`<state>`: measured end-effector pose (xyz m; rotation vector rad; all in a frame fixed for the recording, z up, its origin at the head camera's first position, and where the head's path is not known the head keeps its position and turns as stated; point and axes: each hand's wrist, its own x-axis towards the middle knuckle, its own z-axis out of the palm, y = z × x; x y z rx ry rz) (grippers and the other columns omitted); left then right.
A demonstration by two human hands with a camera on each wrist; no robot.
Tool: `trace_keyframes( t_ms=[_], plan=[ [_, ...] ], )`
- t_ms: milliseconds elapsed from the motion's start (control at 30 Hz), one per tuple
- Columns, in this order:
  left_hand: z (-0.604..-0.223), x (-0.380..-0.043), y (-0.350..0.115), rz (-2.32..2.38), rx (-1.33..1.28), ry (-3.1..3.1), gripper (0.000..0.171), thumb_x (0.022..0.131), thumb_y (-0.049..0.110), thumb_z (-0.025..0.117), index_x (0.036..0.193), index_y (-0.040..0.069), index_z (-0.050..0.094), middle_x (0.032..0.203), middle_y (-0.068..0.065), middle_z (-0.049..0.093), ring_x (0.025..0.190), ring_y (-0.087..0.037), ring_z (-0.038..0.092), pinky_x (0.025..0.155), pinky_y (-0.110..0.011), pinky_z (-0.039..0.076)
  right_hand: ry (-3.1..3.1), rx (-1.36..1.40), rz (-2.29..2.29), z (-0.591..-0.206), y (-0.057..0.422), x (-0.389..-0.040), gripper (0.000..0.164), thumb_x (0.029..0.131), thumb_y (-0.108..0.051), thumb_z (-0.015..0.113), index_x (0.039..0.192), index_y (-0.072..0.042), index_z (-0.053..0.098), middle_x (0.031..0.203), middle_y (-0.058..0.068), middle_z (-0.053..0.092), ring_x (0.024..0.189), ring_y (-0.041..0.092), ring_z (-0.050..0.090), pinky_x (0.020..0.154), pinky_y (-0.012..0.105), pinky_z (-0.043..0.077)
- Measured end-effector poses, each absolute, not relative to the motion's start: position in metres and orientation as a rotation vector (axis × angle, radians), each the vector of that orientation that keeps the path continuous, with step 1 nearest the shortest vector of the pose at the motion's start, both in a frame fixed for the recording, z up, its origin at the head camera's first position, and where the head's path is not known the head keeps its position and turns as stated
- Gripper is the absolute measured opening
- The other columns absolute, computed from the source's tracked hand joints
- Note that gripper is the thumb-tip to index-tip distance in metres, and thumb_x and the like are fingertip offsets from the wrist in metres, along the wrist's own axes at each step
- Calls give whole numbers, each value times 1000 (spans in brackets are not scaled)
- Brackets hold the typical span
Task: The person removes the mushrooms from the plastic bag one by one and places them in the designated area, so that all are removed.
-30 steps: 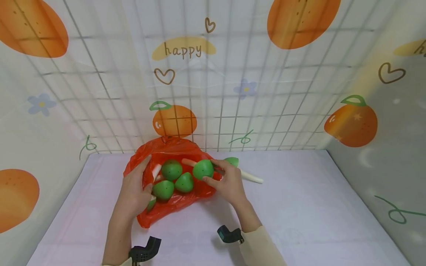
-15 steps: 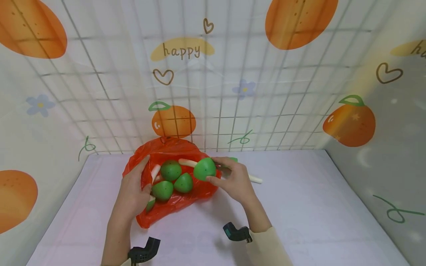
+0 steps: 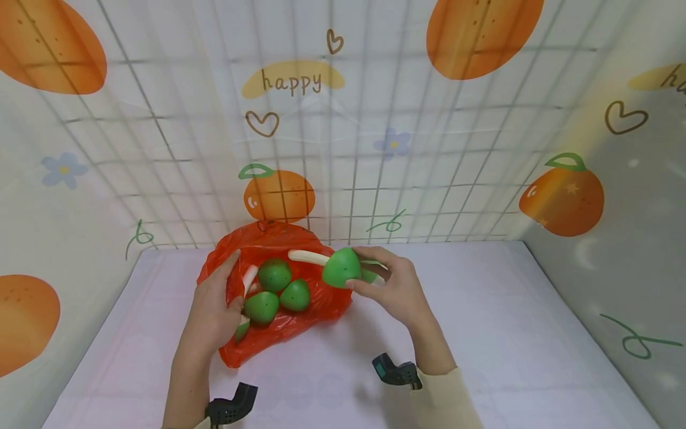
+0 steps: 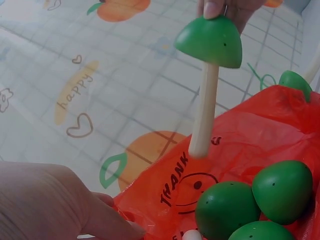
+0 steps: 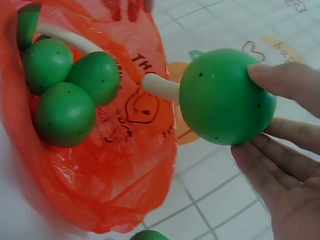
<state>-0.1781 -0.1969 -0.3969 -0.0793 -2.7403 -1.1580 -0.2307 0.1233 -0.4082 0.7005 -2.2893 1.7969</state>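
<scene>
A red plastic bag [image 3: 327, 304] lies wide-mouthed on the table, with printed lettering showing inside in the wrist views. My left hand [image 3: 217, 304] grips its left rim, thumb at the near side. Several green toy mushrooms [image 3: 275, 274] with dotted caps and pale stems sit in the bag. Between the thumb and fingers of my right hand [image 3: 393, 286] is another toy mushroom [image 5: 227, 97], pinched by its green cap. Its pale stem [image 4: 204, 110] points left, over the bag's right part. In the right wrist view the cap is beside the bag's edge.
One more toy mushroom [image 4: 295, 84] lies outside the bag on the right, mostly hidden behind my right hand in the head view. The white table [image 3: 498, 333] ends at a printed curtain [image 3: 455, 149] behind the bag. A curtain also hangs at each side.
My right hand has drawn the pinched toy mushroom up and to the right, so more of its stem shows beyond the other caps. My left hand stays at the bag's rim.
</scene>
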Motion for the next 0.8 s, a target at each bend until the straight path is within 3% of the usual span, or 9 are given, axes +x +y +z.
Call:
trace_keyframes(
  t_ms=[167,400,633,800],
  plan=[
    [-396,-178,-197,-1153,-72,-2745,81,93,-8,65,165,8,32,160,-19,43,149,-43,34,109,-65,45,-2235,715,1830,-407,134,-232,52,83,3,86,133,-2,70,130,9,71,117,26,67,105,36,54],
    [-395,-178,-197,-1154,-74,-2744,81,93,-8,66,165,8,32,161,-19,42,150,-43,34,109,-65,45,-2179,745,1857,-405,146,-233,54,82,10,83,134,3,68,132,16,69,117,23,67,106,30,53],
    [-396,-178,-199,-1151,-79,-2744,81,94,-8,65,165,8,31,162,-20,41,151,-44,33,111,-65,42,-2141,754,1853,-405,160,-233,52,84,13,79,135,7,66,134,21,67,120,21,66,106,30,52],
    [-396,-178,-199,-1149,-87,-2745,81,94,-8,64,165,8,31,162,-20,41,152,-44,32,114,-65,40,-2107,708,1882,-405,172,-232,51,86,13,77,135,9,65,134,15,68,118,21,66,105,30,53]
  ],
)
